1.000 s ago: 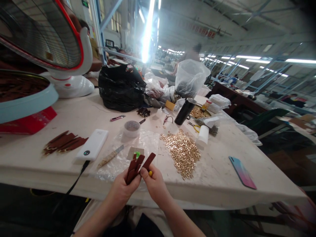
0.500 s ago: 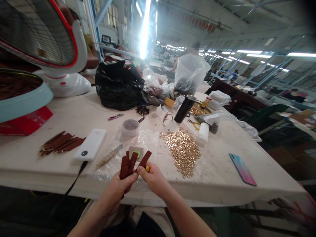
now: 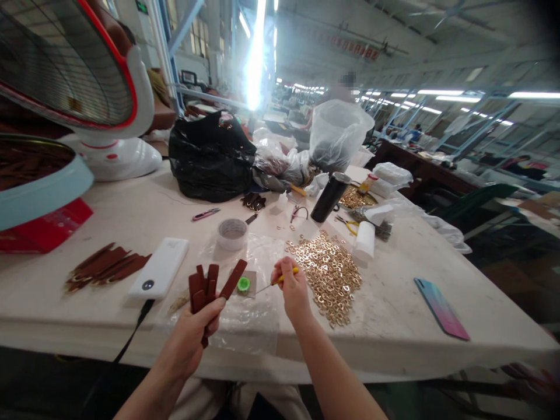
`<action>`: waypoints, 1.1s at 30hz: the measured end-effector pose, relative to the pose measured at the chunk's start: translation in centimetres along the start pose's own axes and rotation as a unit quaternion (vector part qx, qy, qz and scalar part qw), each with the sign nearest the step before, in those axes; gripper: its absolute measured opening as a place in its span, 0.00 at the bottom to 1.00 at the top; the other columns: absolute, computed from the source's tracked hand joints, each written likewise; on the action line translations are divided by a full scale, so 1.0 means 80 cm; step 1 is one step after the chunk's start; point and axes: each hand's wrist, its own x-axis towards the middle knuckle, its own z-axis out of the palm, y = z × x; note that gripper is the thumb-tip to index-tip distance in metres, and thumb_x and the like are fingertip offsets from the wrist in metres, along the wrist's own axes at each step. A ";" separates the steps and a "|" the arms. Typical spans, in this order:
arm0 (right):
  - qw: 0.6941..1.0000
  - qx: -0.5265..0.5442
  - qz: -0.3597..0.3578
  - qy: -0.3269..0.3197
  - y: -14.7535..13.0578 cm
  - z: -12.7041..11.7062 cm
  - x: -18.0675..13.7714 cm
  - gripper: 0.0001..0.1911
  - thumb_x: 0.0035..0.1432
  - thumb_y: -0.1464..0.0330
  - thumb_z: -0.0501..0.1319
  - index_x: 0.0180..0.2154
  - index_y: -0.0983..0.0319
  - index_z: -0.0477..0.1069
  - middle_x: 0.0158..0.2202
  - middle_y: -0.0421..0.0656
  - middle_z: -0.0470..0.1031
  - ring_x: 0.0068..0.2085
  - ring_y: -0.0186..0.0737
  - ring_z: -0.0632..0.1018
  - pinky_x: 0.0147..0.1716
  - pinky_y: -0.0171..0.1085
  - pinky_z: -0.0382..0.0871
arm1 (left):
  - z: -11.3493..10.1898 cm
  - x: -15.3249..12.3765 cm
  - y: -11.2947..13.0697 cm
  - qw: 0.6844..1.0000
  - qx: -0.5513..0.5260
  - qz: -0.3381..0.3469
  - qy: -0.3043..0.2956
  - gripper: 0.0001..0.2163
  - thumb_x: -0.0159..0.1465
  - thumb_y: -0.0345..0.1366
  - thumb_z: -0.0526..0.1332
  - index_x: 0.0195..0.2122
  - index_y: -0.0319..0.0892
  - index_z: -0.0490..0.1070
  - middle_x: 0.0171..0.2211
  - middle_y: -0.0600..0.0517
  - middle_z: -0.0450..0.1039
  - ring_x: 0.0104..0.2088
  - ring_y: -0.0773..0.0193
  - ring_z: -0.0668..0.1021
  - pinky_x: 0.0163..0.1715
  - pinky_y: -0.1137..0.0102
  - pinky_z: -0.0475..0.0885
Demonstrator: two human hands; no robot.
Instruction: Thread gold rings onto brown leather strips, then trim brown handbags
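Note:
My left hand grips a fanned bunch of brown leather strips above the table's near edge. My right hand pinches a thin yellow-handled tool, its metal tip pointing left toward a small green cap that lies on a square card. A heap of gold metal rings lies just right of that hand. The card and cap rest on a clear plastic sheet.
On the white table: a pile of brown strips, a white power bank with cable, a tape roll, a black flask, a phone, a black bag, clear bags, a fan, a blue tin. A person stands far behind.
My hands have come apart. The right hand let go of the strip end and moved right and forward with the yellow tool; the left hand shifted left, keeping the strips.

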 end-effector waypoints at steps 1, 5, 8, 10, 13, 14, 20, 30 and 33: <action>1.000 -0.007 -0.017 0.006 0.005 0.004 0.001 0.20 0.55 0.50 0.55 0.25 0.60 0.63 0.18 0.35 0.66 0.20 0.30 0.64 0.21 0.32 0.56 | -0.001 0.002 0.000 1.000 -0.006 0.004 0.004 0.16 0.48 0.42 0.65 0.21 0.41 0.57 0.13 0.62 0.55 0.16 0.76 0.55 0.16 0.77 0.49; 0.996 -0.067 -0.059 -0.010 0.025 0.019 0.001 0.18 0.57 0.54 0.55 0.25 0.61 0.63 0.21 0.36 0.66 0.24 0.32 0.67 0.26 0.33 0.59 | -0.003 0.005 -0.001 1.000 -0.005 -0.003 0.023 0.14 0.48 0.41 0.65 0.23 0.40 0.60 0.12 0.62 0.55 0.15 0.76 0.55 0.16 0.76 0.46; 0.993 -0.095 -0.061 -0.024 0.036 0.023 0.000 0.17 0.58 0.54 0.54 0.26 0.60 0.64 0.21 0.36 0.66 0.25 0.33 0.67 0.28 0.34 0.60 | -0.003 0.005 -0.003 0.999 -0.015 0.000 0.028 0.13 0.47 0.40 0.65 0.23 0.40 0.61 0.12 0.62 0.55 0.15 0.76 0.55 0.16 0.76 0.47; 0.993 -0.102 -0.055 -0.031 0.040 0.024 -0.001 0.17 0.58 0.55 0.54 0.26 0.60 0.63 0.21 0.36 0.65 0.25 0.33 0.67 0.28 0.34 0.60 | -0.004 0.005 -0.004 0.999 -0.018 0.002 0.031 0.13 0.47 0.40 0.65 0.22 0.40 0.60 0.12 0.62 0.54 0.15 0.76 0.55 0.16 0.76 0.47; 0.992 -0.106 -0.056 -0.027 0.042 0.023 -0.001 0.17 0.58 0.55 0.53 0.25 0.60 0.63 0.21 0.36 0.65 0.24 0.33 0.66 0.27 0.34 0.59 | -0.006 0.006 -0.005 0.999 -0.004 -0.001 0.033 0.16 0.48 0.41 0.64 0.18 0.41 0.56 0.12 0.62 0.54 0.15 0.76 0.55 0.16 0.76 0.46; 0.992 -0.106 -0.059 -0.023 0.042 0.022 -0.001 0.17 0.58 0.55 0.53 0.25 0.60 0.63 0.21 0.36 0.65 0.24 0.32 0.66 0.26 0.34 0.59 | -0.007 0.006 -0.006 1.000 -0.001 0.002 0.031 0.15 0.49 0.42 0.64 0.18 0.41 0.57 0.12 0.61 0.54 0.15 0.76 0.54 0.16 0.75 0.46; 0.990 -0.120 -0.076 -0.026 0.040 0.022 0.001 0.17 0.59 0.56 0.53 0.25 0.60 0.63 0.21 0.36 0.65 0.24 0.33 0.66 0.27 0.34 0.59 | -0.009 0.002 -0.007 0.999 0.022 -0.001 0.034 0.16 0.50 0.44 0.63 0.18 0.41 0.58 0.11 0.61 0.53 0.14 0.75 0.54 0.15 0.76 0.46; 0.992 -0.097 -0.079 -0.022 0.038 0.019 0.001 0.17 0.59 0.55 0.53 0.25 0.60 0.62 0.20 0.36 0.65 0.23 0.32 0.65 0.25 0.33 0.58 | -0.008 -0.002 -0.009 0.999 0.016 0.013 0.031 0.15 0.49 0.43 0.64 0.17 0.42 0.59 0.11 0.61 0.54 0.14 0.75 0.55 0.14 0.76 0.46; 0.992 -0.088 -0.087 -0.010 0.031 0.016 0.001 0.18 0.58 0.54 0.53 0.24 0.60 0.62 0.20 0.36 0.65 0.22 0.32 0.64 0.23 0.33 0.57 | -0.011 -0.002 -0.011 0.999 0.017 0.021 0.030 0.16 0.50 0.43 0.64 0.17 0.42 0.58 0.11 0.61 0.54 0.13 0.75 0.55 0.13 0.76 0.46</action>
